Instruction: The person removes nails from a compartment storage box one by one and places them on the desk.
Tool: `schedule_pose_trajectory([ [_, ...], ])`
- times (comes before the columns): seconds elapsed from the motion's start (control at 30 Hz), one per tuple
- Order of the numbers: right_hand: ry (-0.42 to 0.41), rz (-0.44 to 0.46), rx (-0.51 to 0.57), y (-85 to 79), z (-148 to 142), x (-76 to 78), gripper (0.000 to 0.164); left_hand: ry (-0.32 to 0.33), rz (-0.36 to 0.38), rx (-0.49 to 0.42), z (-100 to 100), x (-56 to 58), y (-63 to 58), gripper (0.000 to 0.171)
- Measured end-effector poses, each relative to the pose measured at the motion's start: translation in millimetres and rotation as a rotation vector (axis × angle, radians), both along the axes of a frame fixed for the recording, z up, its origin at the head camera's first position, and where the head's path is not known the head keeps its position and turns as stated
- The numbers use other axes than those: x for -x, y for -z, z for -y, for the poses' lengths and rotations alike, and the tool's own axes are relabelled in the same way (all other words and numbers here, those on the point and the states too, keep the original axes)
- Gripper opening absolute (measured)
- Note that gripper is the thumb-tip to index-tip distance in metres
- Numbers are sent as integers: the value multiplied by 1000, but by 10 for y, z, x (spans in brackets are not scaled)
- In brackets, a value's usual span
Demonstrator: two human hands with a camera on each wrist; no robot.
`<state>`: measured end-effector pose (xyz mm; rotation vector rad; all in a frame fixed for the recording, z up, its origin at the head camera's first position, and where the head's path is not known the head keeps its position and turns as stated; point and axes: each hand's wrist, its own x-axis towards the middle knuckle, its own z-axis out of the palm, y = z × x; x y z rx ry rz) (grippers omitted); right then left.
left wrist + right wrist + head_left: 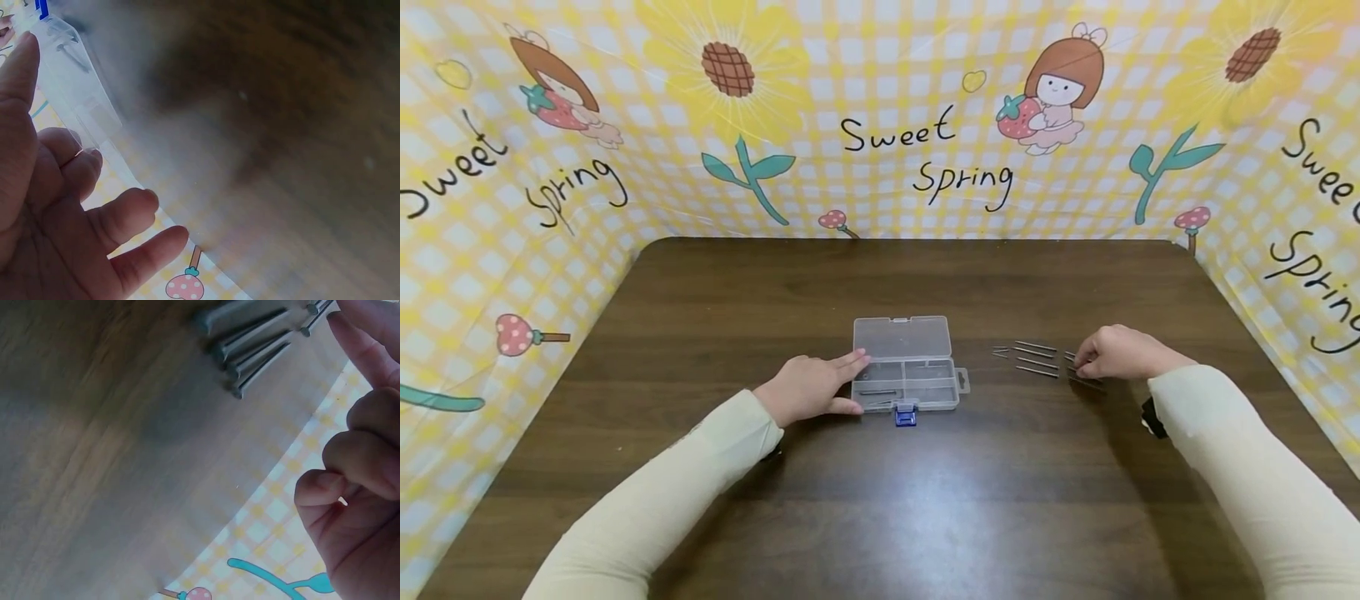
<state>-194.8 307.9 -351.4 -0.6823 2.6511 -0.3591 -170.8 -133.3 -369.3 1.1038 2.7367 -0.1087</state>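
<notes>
A clear plastic compartment box [931,407] lies with its lid [901,337] folded back and a blue latch [906,417] at the front. Thin metal pieces [877,392] lie in its front left compartment. My left hand [808,387] rests against the box's left side, fingers extended at the back corner and thumb at the front one. Right of the box lie several metal nails [1036,358] in rows; their flat heads show in the right wrist view. My right hand [1116,354] reaches down among the rightmost nails [1086,381]. Its fingertips touch or nearly touch one; whether they pinch it is hidden.
Several smaller, thinner pins or nails [1001,352] lie left of the nail rows. The box has a hanging tab [963,381] on its right. The brown wooden table [880,517] is bordered by a yellow checked cloth [865,83] at the back and both sides.
</notes>
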Motion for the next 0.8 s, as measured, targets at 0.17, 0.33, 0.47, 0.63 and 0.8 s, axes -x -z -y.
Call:
schedule_pose_trajectory([
  [0.17, -2, -12, 12, -3, 64, 0, 13, -16, 39, -21, -4, -2, 5, 77],
  [0.33, -5, -4, 28, 8, 155, -7, 14, -46, 106, -12, -9, 10, 13, 80],
  [0.47, -18, -23, 40, 17, 239, -9, 13, -58, 112, -25, -6, 12, 15, 80],
  [0.63, -32, -50, 55, 14, 375, 12, 12, -67, 116, -35, -2, 10, 2, 81],
  [0.8, -71, -67, 12, -55, 578, 67, 13, -86, 122, -43, -22, 22, -14, 80],
])
